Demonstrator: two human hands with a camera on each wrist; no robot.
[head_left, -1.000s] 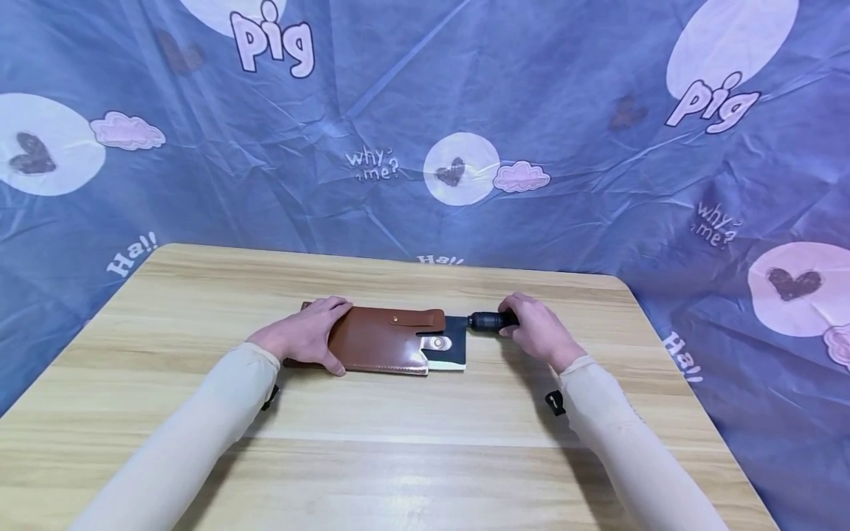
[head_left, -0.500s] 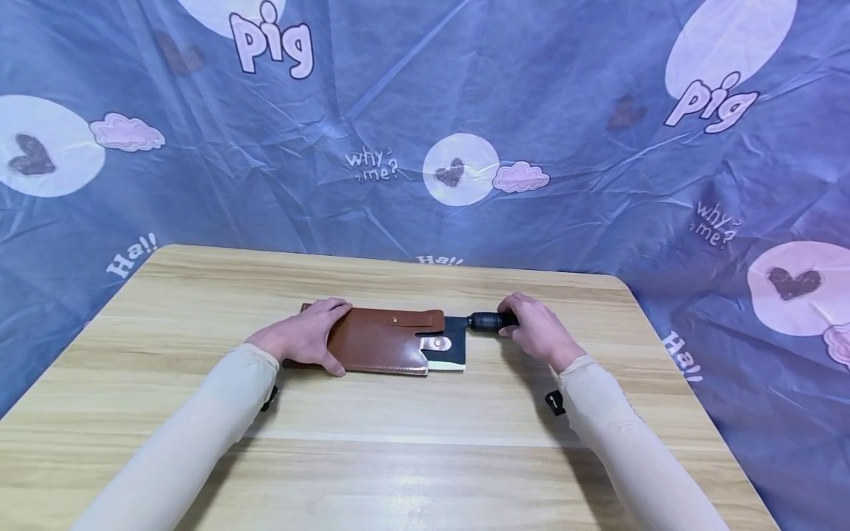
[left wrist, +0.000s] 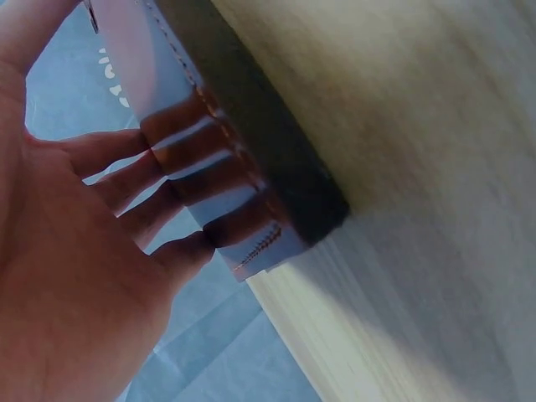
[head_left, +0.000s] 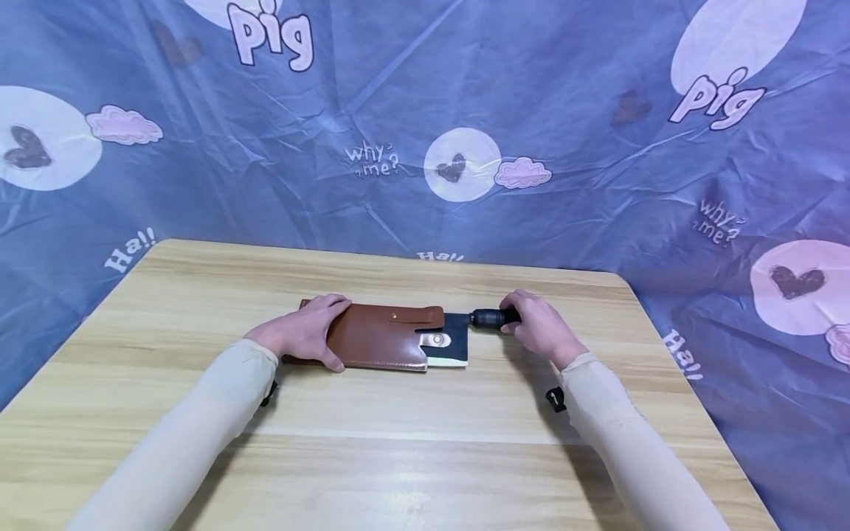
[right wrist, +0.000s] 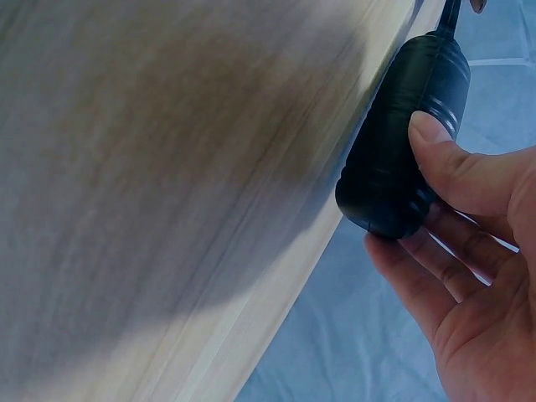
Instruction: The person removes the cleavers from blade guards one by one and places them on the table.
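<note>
A brown leather sheath (head_left: 375, 335) lies flat across the middle of the table in the head view. My left hand (head_left: 307, 330) holds its left end, thumb at the near edge and fingers over the far side. In the left wrist view the fingertips touch the glossy leather. Out of the sheath's right end shows part of a dark cleaver blade (head_left: 458, 339) with a bright lower edge; the rest is hidden inside. A snap strap (head_left: 436, 340) lies unfastened over the blade. My right hand (head_left: 539, 326) grips the cleaver's black ridged handle (right wrist: 402, 134), thumb on top.
The light wooden table (head_left: 398, 472) has its far edge a little beyond the sheath. A blue printed cloth (head_left: 319, 184) hangs behind and to the right. Black straps (head_left: 555, 399) hang below both wrists.
The cleaver has shifted very slightly right, showing a sliver more blade. Both hands keep their holds. The head view has tilted slightly.
</note>
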